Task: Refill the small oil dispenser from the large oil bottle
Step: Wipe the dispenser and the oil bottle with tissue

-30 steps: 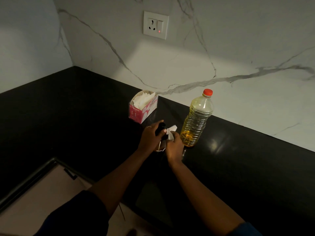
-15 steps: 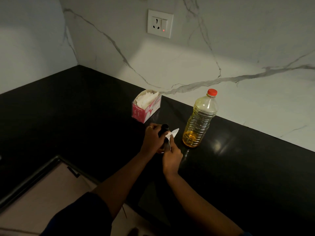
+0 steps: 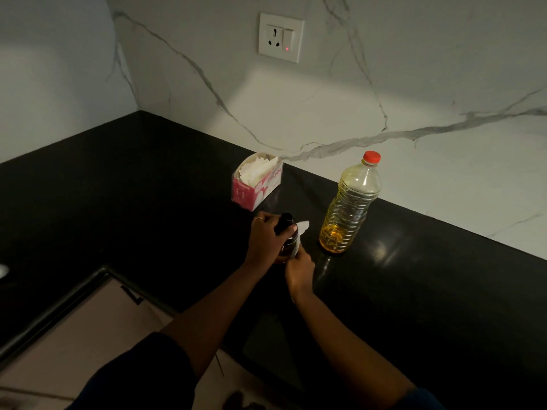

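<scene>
Centre frame: left hand (image 3: 264, 238) grips small oil dispenser (image 3: 286, 235); right hand (image 3: 299, 269) pinches white tissue (image 3: 298, 235) against it. Wipe firmly, dispenser kept upright.

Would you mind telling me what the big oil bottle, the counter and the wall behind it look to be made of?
Oil bottle: clear ribbed plastic, it seems, since the yellow oil shows through; red cap, likely plastic. Counter: black polished stone or similar, glossy, as it reflects light. Wall: white with grey veins, marble or a marble-look slab; which one cannot be told.
</scene>
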